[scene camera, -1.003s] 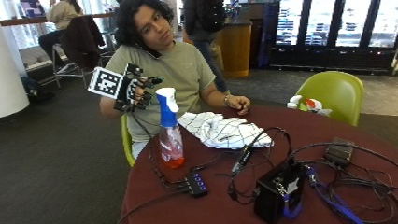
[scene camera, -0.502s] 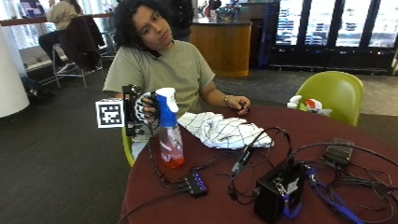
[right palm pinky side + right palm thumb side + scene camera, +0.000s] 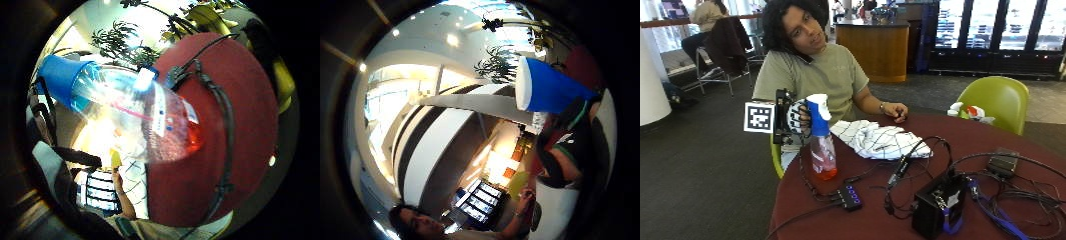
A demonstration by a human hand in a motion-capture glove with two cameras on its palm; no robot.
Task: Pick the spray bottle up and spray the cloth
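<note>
Spray bottle: I see the spray bottle (image 3: 821, 142) upright near the counter (image 3: 899, 220) edge closest to the seated person, its red liquid pooled at the base; I cannot tell whether the base touches the counter or hangs just above it. In the little-finger palm view the bottle (image 3: 135, 117) fills much of the picture, blue head at one end.

Hand: my right hand (image 3: 796, 116) sits at the bottle's blue head, on the side away from the cloth. From the outside view the bottle and the glove's gear cover the fingers, so I cannot tell whether they wrap the neck or only lie beside it.

Cloth: the white checked cloth (image 3: 878, 141) lies crumpled on the counter just beside the bottle, toward the counter's middle. Part of it shows through the clear bottle in the little-finger palm view (image 3: 131, 177).

Other hand: the bare hand (image 3: 895, 111) rests at the counter's far edge, beyond the cloth.

Clutter: a black box (image 3: 938, 206) and a small hub (image 3: 850, 196) sit among tangled cables (image 3: 999, 187) on the near side of the counter.

Thumb-side view: only the blue spray head (image 3: 547, 86) is clear; the rest is room.
</note>
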